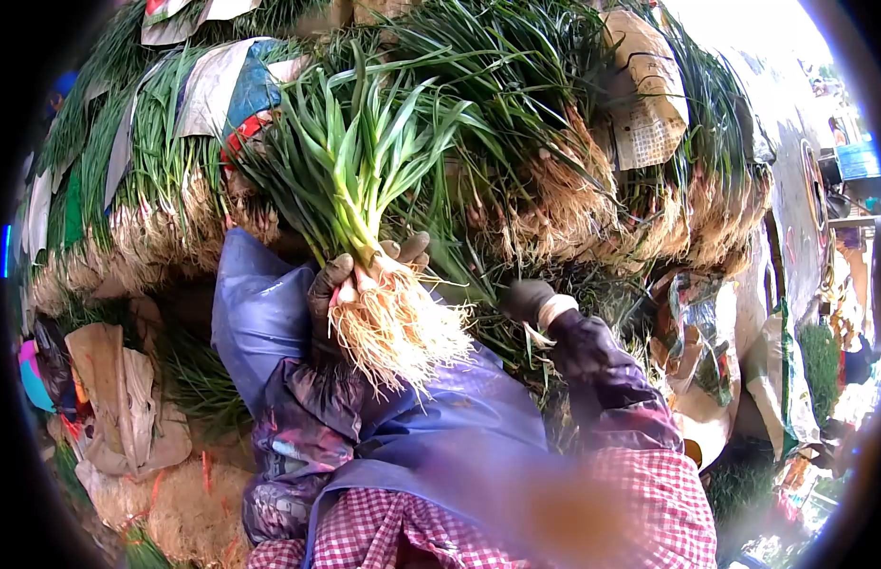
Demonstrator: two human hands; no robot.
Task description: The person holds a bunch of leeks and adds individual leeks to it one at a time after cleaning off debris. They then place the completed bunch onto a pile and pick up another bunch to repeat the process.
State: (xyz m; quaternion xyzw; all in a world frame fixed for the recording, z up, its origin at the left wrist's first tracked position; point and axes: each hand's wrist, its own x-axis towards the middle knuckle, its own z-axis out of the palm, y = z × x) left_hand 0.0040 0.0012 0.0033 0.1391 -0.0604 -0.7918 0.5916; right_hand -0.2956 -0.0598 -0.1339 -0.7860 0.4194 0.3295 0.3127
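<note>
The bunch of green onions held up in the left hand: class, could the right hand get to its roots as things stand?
Probably yes: the right hand sits just beside the roots, nothing between them.

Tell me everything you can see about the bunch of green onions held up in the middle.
The bunch of green onions stands roughly upright, long green leaves fanning upward, pale stems gathered tight below. At the bottom hangs a thick tangle of cream-coloured roots, spreading loose over the blue apron. The left hand, dark with soil or gloved, grips the bunch where stems meet roots. The right hand is apart from it, lower right. Behind it lies a big stack of similar bundles, roots facing outward.
</note>
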